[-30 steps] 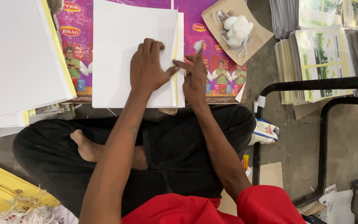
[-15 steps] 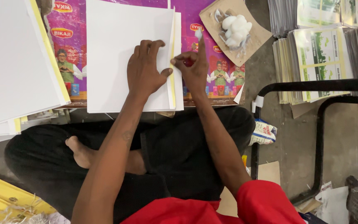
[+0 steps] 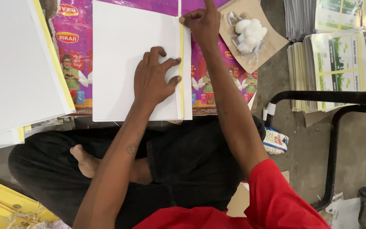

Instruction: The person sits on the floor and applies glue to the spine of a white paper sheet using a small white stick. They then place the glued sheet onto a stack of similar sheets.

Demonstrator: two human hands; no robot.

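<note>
A white sheet (image 3: 119, 51) lies on a purple printed mat (image 3: 70, 59) in front of my crossed legs. A yellow tape strip (image 3: 181, 76) runs down the sheet's right edge. My left hand (image 3: 154, 78) lies flat on the sheet, fingers spread, fingertips touching the strip. My right hand (image 3: 202, 21) is at the top of the strip, thumb and fingers pinched on a thin backing strip that rises off the top of the frame.
A stack of white sheets (image 3: 13, 63) with yellow edges lies at the left. A brown card (image 3: 272, 40) with white lumps sits to the right. Piles of printed sheets (image 3: 339, 59) lie far right, above a black metal frame (image 3: 331, 135). Yellow folders (image 3: 5, 208) lie bottom left.
My right hand has slid up along the sheet's right edge, from about the middle to the top. My left hand stays pressed on the sheet.
</note>
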